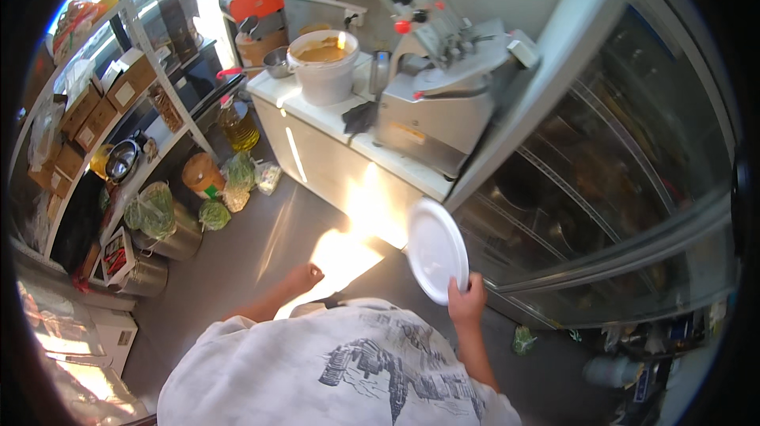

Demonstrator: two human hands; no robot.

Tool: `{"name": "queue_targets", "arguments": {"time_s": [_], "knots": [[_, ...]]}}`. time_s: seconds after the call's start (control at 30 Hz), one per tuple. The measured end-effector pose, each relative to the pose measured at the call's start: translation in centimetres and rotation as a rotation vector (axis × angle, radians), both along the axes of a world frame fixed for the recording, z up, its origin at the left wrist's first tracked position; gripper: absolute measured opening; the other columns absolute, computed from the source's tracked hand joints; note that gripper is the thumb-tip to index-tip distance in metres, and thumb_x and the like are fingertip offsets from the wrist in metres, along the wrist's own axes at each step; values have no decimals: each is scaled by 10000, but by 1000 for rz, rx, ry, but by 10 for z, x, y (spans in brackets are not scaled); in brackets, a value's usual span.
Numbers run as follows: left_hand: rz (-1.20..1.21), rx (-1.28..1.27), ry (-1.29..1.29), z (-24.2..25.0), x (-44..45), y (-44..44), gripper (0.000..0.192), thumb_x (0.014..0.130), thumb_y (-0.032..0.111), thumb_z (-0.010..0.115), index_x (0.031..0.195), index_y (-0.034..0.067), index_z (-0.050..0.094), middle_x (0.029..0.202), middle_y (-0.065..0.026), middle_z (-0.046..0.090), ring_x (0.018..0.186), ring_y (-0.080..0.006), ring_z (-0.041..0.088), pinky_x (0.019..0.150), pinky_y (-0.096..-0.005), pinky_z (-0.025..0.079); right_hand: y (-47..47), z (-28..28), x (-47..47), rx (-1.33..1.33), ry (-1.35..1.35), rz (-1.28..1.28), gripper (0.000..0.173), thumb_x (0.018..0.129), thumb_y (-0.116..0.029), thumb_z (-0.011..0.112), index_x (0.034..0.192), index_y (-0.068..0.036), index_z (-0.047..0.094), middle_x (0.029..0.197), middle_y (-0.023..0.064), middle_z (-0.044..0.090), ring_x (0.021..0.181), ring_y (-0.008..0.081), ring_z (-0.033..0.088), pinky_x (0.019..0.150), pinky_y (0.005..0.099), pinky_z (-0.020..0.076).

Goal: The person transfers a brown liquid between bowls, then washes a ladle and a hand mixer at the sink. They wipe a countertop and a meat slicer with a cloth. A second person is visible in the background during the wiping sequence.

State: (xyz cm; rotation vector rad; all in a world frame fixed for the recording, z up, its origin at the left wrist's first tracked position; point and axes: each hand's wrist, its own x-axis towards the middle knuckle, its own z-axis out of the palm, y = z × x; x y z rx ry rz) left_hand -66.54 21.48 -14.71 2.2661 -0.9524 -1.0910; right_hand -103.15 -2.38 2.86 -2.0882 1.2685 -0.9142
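My right hand (468, 301) grips the lower rim of a round white plastic lid (437, 251), which is tilted nearly upright beside the corner of the white counter. My left hand (307, 277) hangs over the sunlit floor with its fingers curled in and nothing visible in them. On the counter (332, 123) ahead stands a white plastic bucket (323, 78), uncovered, with an orange-brown content inside. A metal pan (276, 62) with a red handle is just left of the bucket. Right of it are a dark cloth (360, 118) and a meat slicer (433, 111).
A glass-door refrigerator (594, 188) borders the right side. At left, a metal shelf rack (159, 58) carries cardboard boxes. Large steel pots (184, 236), bagged vegetables (215, 214), a brown tub (202, 174) and an oil bottle (238, 129) stand on the floor between rack and counter.
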Motion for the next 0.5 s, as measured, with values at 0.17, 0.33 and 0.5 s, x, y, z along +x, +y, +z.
{"name": "queue_targets", "arguments": {"time_s": [0.17,0.33,0.5], "knots": [[226,-555,52,113,91,-51,408,1063,296,562,1326,-14,586,1153,-126,692,1040,-197,637,923,-347,506,-25,31,177,286,-528,236,209,906,-71,734,983,-36,542,890,62,620,837,126,603,758,315,509],[344,-898,-2,199,188,-85,353,1097,236,478,1318,-10,601,1096,-121,703,1012,-166,640,901,-329,508,-82,33,313,463,-705,442,237,947,-54,675,1122,-10,522,1033,89,638,953,137,612,843,323,519],[359,-780,-303,243,281,-143,305,1067,247,517,1082,-14,674,885,-141,705,831,-243,669,748,-368,504,-164,33,465,241,-335,371,441,953,-170,650,1319,36,517,1139,220,663,1033,335,668,924,410,522]]}}
